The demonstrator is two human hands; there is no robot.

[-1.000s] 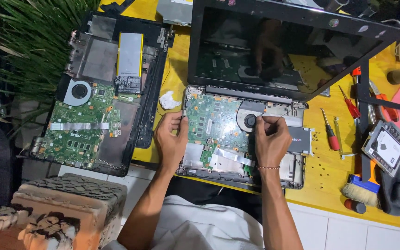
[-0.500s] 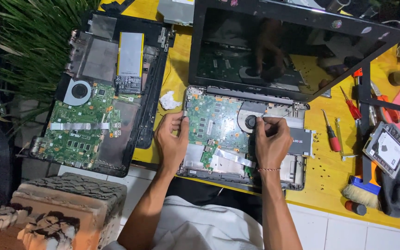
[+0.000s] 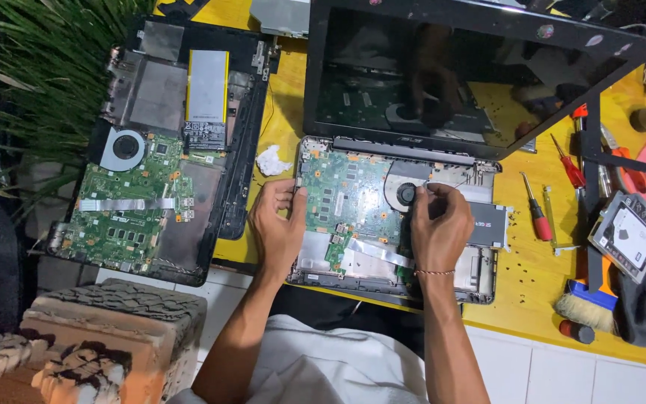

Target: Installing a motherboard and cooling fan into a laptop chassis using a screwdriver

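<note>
The opened laptop [image 3: 394, 217] is lying on the yellow table [image 3: 532, 299] right in front of the person, its base cover off, the green circuit board [image 3: 349, 198] showing and the dark screen [image 3: 443, 75] tilting back above it. The left hand [image 3: 278, 224] is resting on the laptop's left edge, fingers curling loosely over the rim and the thumb lying on the board; whether it is truly gripping is hard to tell. The right hand [image 3: 439, 224] is sitting over the round cooling fan [image 3: 405, 193], its fingers pinching together at a small point just beside the fan; what they are pinching is too small to make out. A silver drive [image 3: 487, 223] is peeking out just right of that hand. Further left, a second dismantled laptop [image 3: 162, 150] is lying open, a crumpled white tissue [image 3: 271, 161] between the two machines. Over on the right, red-handled screwdrivers [image 3: 538, 213] are lying near a drive caddy [image 3: 626, 236] and a brush [image 3: 585, 307].
</note>
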